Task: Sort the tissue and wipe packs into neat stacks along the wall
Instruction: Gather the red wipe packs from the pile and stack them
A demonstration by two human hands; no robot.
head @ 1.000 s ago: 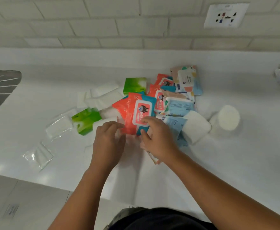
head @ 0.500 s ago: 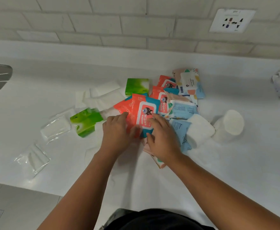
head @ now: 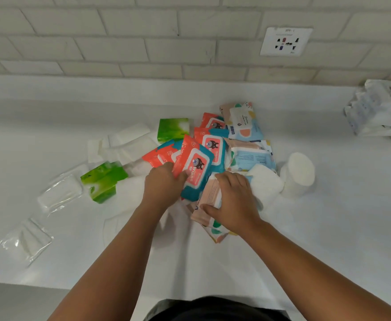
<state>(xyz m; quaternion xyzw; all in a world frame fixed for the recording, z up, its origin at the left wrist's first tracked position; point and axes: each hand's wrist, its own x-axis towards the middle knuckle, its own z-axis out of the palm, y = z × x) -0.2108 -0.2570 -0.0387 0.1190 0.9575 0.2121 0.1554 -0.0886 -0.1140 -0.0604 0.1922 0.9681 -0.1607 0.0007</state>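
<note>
Wipe packs (head: 215, 147) heaped loosely mid-worktop (head: 328, 239), well short of the wall (head: 120, 47). Held the left hand (head: 164, 187) palm down at the heap's near left side, forearm angled up from the worktop's front edge; grip clamped on the lower left edge of the topmost red-and-teal pack (head: 198, 169), tilted on the heap. Kept the right hand (head: 235, 205) just beside it, palm down, fingers curled over a pink pack (head: 209, 200), thumb against its near side; grip closed on that pack. Green tissue packs (head: 103, 179) and clear sachets (head: 60, 193) scattered to the left, a white roll (head: 297, 173) close on the right. Wide band of bare worktop between heap and wall; more toward the front edge.
</note>
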